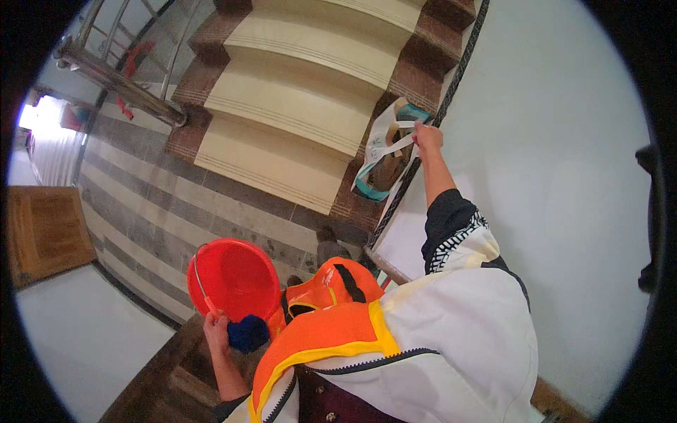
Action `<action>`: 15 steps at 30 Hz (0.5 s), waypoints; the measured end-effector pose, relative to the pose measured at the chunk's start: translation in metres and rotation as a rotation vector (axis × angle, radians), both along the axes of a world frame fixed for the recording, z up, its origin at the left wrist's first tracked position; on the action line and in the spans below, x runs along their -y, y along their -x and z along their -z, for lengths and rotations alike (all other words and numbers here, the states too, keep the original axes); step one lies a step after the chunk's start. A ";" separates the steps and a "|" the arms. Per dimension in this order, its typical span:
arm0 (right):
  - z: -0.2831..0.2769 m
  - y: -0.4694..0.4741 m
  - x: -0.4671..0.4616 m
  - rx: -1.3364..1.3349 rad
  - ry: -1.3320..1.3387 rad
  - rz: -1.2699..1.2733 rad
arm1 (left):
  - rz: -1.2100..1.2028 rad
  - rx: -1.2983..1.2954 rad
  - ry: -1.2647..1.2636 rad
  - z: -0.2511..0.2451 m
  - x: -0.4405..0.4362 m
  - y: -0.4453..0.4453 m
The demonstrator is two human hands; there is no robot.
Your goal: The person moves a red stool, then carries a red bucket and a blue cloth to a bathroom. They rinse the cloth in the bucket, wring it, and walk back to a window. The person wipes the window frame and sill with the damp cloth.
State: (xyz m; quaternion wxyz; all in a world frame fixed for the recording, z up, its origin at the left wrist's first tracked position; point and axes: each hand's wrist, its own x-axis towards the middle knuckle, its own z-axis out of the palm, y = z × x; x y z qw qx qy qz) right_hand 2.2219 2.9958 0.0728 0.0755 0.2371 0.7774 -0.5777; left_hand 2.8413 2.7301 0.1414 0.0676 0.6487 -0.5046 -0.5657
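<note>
At the lower left, my left hand (216,329) is closed on the handle of a red plastic bucket (238,280), which is tilted so that I look into its inside. A dark blue fluffy object (248,334) is beside this hand; whether the hand holds it too, I cannot tell. Near the wall, my right hand (428,138) grips the white straps of a white and teal bag (373,153). That bag is open at the top, with brownish things inside that I cannot make out, and is over the right edge of the lower stairs.
Stairs (280,153) with a cream covering rise ahead beside a white wall (545,158). A metal railing (121,84) stands at the upper left. Striped floor tiles (158,195) lie at the foot of the stairs, and a wooden door (50,232) is at the far left.
</note>
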 end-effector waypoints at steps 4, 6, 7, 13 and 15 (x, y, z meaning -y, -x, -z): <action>0.022 0.011 -0.029 -0.022 -0.336 -0.046 | 0.005 -0.065 -0.047 0.004 -0.006 -0.008; 0.036 0.013 -0.048 -0.046 -0.507 -0.034 | -0.037 -0.050 -0.055 0.008 -0.010 -0.003; 0.041 0.016 -0.054 -0.038 -0.617 -0.035 | -0.034 -0.061 -0.069 0.010 -0.012 0.001; 0.048 0.004 -0.068 0.175 -0.219 -0.037 | 0.102 -0.045 -0.069 0.013 0.000 0.029; 0.045 -0.002 -0.066 0.218 -0.241 -0.055 | 0.091 -0.079 -0.086 0.012 0.006 0.038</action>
